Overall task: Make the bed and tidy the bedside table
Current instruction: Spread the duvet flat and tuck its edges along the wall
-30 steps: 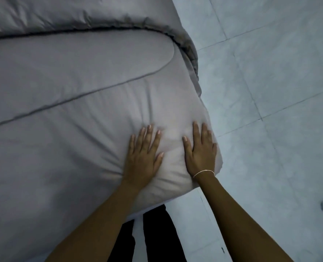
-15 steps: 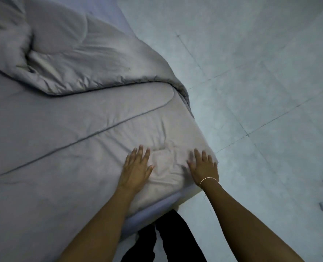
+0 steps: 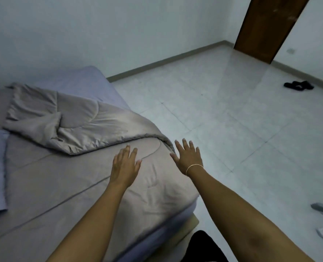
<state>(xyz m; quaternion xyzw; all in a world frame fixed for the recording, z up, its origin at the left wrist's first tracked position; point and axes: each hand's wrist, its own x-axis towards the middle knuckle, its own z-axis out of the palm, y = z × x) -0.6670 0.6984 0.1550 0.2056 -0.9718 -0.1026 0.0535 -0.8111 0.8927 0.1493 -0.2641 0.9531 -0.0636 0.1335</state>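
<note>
A grey quilted cloth comforter (image 3: 92, 178) is lying creased and faintly sheeny; the lilac sheet (image 3: 92, 82) is looking matt. Glossy pale floor tiles (image 3: 232, 120) are reflecting light. The far-right door (image 3: 266, 25) is showing brown wood.

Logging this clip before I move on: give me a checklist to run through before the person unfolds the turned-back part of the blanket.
1. Left hand empty, fingers spread: ok.
2. Right hand empty, fingers spread: ok.
3. Near corner of the blanket flat: not ok, some creases.
4. Folded-back flap spread out: not ok, bunched.
5. Bed sheet at the far end covered: not ok.
6. Bedside table tidy: cannot tell, out of view.
</note>
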